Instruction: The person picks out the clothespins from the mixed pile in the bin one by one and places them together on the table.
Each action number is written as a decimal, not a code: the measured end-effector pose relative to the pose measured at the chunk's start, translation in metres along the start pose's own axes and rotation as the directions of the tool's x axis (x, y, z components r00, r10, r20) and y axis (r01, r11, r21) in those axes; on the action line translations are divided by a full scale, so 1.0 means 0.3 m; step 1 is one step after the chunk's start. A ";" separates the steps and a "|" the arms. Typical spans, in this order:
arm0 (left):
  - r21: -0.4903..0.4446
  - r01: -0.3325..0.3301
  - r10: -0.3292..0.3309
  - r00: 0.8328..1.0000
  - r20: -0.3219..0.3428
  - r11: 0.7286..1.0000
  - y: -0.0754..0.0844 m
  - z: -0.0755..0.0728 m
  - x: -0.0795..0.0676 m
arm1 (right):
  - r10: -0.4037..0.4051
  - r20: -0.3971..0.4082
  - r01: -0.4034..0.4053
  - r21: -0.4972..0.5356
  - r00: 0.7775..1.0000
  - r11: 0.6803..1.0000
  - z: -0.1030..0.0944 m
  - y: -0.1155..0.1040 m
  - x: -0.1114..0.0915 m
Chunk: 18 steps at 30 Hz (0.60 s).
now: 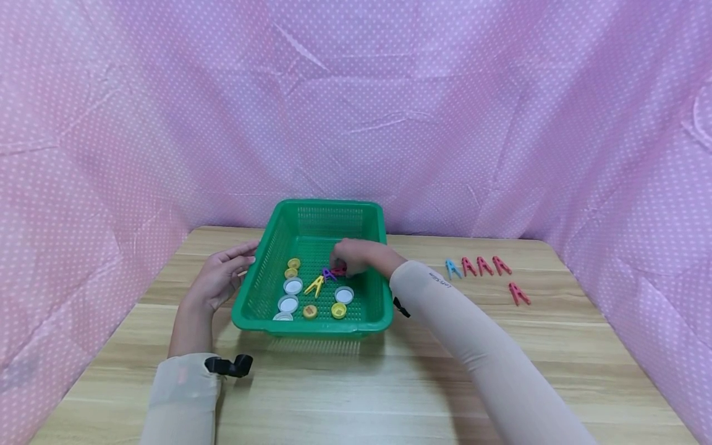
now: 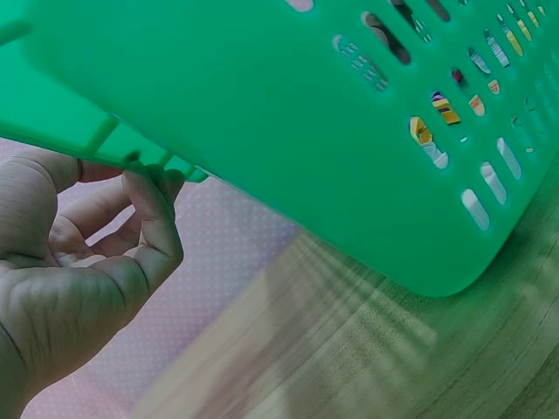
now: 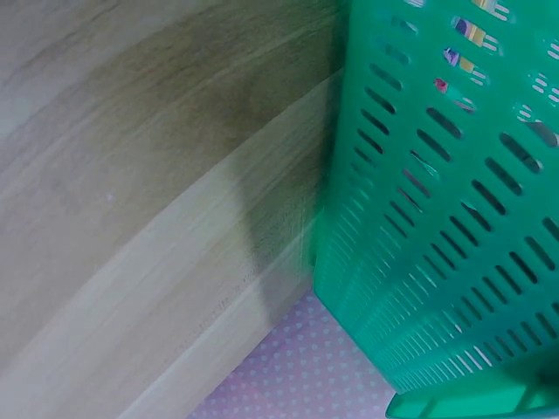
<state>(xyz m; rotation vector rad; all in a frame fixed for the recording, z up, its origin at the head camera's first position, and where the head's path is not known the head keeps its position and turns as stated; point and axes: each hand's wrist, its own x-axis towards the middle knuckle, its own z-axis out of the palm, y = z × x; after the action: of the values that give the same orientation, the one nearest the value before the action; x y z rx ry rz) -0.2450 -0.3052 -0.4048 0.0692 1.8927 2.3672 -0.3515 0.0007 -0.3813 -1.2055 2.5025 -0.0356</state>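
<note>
A green plastic basket (image 1: 250, 322) with slotted walls stands on the table. At its left side my left hand (image 1: 214, 278) holds the rim; the left wrist view shows thumb and fingers of this hand (image 2: 96, 253) pinching the rim's edge. My right hand (image 1: 355, 254) reaches over the right wall into the basket, its fingertips on a red clothespin (image 1: 339, 271), which they partly cover. Beside that lie a purple clothespin (image 1: 329, 274) and a yellow clothespin (image 1: 315, 285). The right wrist view shows the basket's outer wall (image 3: 419, 218), not the hand.
White-lined bottle caps (image 1: 293, 285) and yellow caps (image 1: 339, 310) lie about the basket floor. To the right on the wooden table (image 1: 445, 371) are a blue clothespin (image 1: 453, 268) and several red clothespins (image 1: 469, 266). A pink dotted cloth (image 1: 356, 123) hangs behind and at both sides.
</note>
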 end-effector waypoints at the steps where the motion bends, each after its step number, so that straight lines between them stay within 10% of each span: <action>1: 0.001 -0.001 0.001 1.000 0.000 1.000 0.000 0.000 0.000 | -0.002 -0.003 0.002 -0.003 1.000 1.000 0.000 0.000 0.000; 18: -0.004 0.001 -0.001 1.000 0.001 1.000 0.003 0.000 -0.003 | -0.086 -0.100 0.086 -0.002 0.991 0.996 -0.010 0.005 0.003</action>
<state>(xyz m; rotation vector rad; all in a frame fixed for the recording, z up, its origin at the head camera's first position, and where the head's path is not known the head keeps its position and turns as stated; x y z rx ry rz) -0.2441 -0.3056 -0.4038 0.0689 1.8878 2.3699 -0.3541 0.0006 -0.3789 -1.3413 2.5330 -0.1246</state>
